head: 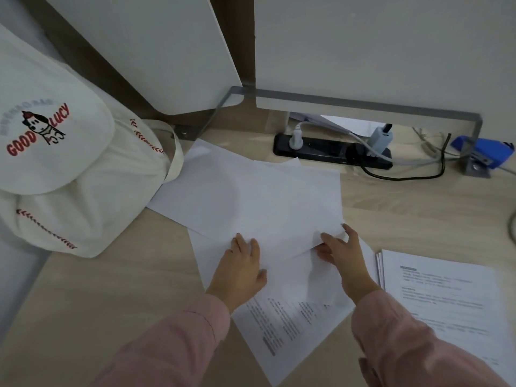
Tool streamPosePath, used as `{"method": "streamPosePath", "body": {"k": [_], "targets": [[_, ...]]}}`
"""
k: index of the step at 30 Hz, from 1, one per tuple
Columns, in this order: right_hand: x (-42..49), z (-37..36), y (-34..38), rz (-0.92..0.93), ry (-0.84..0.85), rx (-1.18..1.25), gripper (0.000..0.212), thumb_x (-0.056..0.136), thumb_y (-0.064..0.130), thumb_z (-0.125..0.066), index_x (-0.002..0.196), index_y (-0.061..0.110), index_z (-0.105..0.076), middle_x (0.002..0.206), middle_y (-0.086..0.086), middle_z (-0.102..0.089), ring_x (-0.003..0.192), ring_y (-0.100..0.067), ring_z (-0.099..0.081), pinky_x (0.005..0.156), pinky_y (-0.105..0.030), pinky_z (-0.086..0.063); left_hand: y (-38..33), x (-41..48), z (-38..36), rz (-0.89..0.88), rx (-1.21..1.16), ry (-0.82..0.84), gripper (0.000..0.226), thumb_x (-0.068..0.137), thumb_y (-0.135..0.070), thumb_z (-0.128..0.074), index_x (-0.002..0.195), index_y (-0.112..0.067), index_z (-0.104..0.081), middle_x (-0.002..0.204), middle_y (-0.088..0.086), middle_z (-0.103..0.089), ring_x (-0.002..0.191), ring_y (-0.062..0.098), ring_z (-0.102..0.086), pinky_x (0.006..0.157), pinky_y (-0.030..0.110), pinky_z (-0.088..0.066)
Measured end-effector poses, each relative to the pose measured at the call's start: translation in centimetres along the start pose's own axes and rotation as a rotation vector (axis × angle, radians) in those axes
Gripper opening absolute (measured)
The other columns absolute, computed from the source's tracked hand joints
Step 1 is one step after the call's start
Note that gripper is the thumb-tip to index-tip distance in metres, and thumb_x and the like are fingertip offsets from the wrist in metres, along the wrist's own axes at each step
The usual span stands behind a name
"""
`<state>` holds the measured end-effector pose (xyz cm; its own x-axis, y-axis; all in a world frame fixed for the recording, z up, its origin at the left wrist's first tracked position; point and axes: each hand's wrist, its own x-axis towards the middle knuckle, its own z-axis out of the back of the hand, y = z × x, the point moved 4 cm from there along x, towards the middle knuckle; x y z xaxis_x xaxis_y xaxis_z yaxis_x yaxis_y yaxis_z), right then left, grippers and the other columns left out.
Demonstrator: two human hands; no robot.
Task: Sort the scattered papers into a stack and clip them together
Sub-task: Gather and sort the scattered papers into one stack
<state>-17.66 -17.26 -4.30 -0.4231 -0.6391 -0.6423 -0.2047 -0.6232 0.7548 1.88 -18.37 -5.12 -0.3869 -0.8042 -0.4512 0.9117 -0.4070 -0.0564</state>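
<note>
Several white sheets lie overlapping on the wooden desk [111,289]. The top blank sheet [259,196] slants across the middle. A printed sheet [282,331] lies under it near me. My left hand [240,269] rests flat on the blank sheet's near edge, fingers spread. My right hand [342,252] pinches the blank sheet's near right corner, thumb on top and fingers below it. A neat stack of printed pages [441,303] lies apart at the right. Both arms wear pink sleeves.
A cream canvas bag [69,169] with red lettering stands at the left, touching the papers. A black power strip [332,152] with plugs and cables lies at the back. A blue stapler-like tool [480,150] sits at the far right. White partition panels rise behind.
</note>
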Motion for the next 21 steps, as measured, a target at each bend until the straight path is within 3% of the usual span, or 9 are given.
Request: {"method": "streamPosePath", "body": {"k": [4,8,10,12,13,16,18,21], "targets": [[-1.0,-1.4,-0.3,0.169,0.027,-0.142,0.063,0.088,0.012,-0.055,0.141,0.027,-0.025,0.082,-0.001,-0.069,0.082,-0.021,-0.067,0.091,-0.043,-0.052,0.0,0.0,-0.2,-0.008,-0.006,0.015,0.072,0.096,-0.044,-0.030,0.146,0.001,-0.005,0.150,0.037,-0.007,0.140,0.041,-0.018,0.106,0.039,-0.031],[-1.7,-2.5,-0.2,0.214,0.012,-0.079,0.061,0.088,0.008,-0.053,0.139,0.030,-0.028,0.081,0.000,-0.071,0.077,-0.016,-0.070,0.089,-0.040,-0.053,-0.1,0.1,-0.2,0.047,0.010,0.036,0.064,0.097,-0.028,-0.032,0.145,0.004,-0.005,0.146,0.042,-0.010,0.138,0.045,-0.024,0.104,0.040,-0.035],[-2.1,-2.7,0.2,0.209,0.036,0.018,0.061,0.088,0.006,-0.052,0.139,0.030,-0.028,0.080,-0.002,-0.071,0.071,-0.011,-0.070,0.085,-0.033,-0.055,-0.2,-0.2,-0.1,0.057,0.014,0.003,0.062,0.091,-0.023,-0.044,0.140,0.009,-0.025,0.136,0.048,-0.029,0.125,0.049,-0.043,0.091,0.042,-0.048],[-2.7,-2.8,0.6,0.208,0.056,0.081,0.062,0.088,0.002,-0.051,0.139,0.030,-0.030,0.078,-0.004,-0.070,0.067,-0.009,-0.069,0.081,-0.030,-0.056,0.1,-0.2,-0.4,0.053,0.007,-0.027,0.054,0.082,-0.033,-0.052,0.120,0.004,-0.056,0.113,0.041,-0.057,0.096,0.043,-0.065,0.061,0.036,-0.055],[-2.9,-2.7,0.7,0.208,0.062,0.106,0.063,0.087,0.000,-0.050,0.139,0.030,-0.030,0.077,-0.004,-0.070,0.066,-0.009,-0.069,0.079,-0.030,-0.058,0.2,-0.3,-0.5,0.043,-0.023,-0.045,0.055,0.083,-0.043,-0.047,0.113,0.001,-0.061,0.105,0.036,-0.063,0.087,0.038,-0.068,0.053,0.033,-0.054],[-3.4,-2.1,0.6,0.204,0.063,0.150,0.063,0.086,-0.005,-0.048,0.139,0.026,-0.033,0.070,-0.003,-0.067,0.061,-0.009,-0.067,0.078,-0.031,-0.058,0.2,-0.7,-0.7,0.008,-0.045,-0.111,0.067,0.083,-0.057,-0.037,0.110,-0.002,-0.064,0.100,0.027,-0.068,0.083,0.032,-0.069,0.049,0.031,-0.053],[-3.6,-1.9,0.5,0.207,0.078,0.155,0.061,0.086,-0.006,-0.046,0.138,0.024,-0.035,0.069,-0.006,-0.065,0.061,-0.010,-0.066,0.077,-0.031,-0.059,0.2,-1.0,-0.6,-0.017,0.017,-0.151,0.052,0.077,-0.043,-0.058,0.108,-0.002,-0.066,0.098,0.026,-0.069,0.081,0.030,-0.071,0.047,0.029,-0.052],[-4.2,-1.6,0.4,0.203,0.159,0.167,0.053,0.088,-0.004,-0.046,0.134,0.020,-0.038,0.080,-0.011,-0.066,0.072,-0.018,-0.068,0.075,-0.028,-0.059,-0.1,-1.3,-0.1,-0.029,-0.019,-0.255,0.049,0.048,-0.013,-0.085,0.095,-0.006,-0.071,0.080,0.015,-0.073,0.062,0.020,-0.070,0.038,0.021,-0.045]]}}
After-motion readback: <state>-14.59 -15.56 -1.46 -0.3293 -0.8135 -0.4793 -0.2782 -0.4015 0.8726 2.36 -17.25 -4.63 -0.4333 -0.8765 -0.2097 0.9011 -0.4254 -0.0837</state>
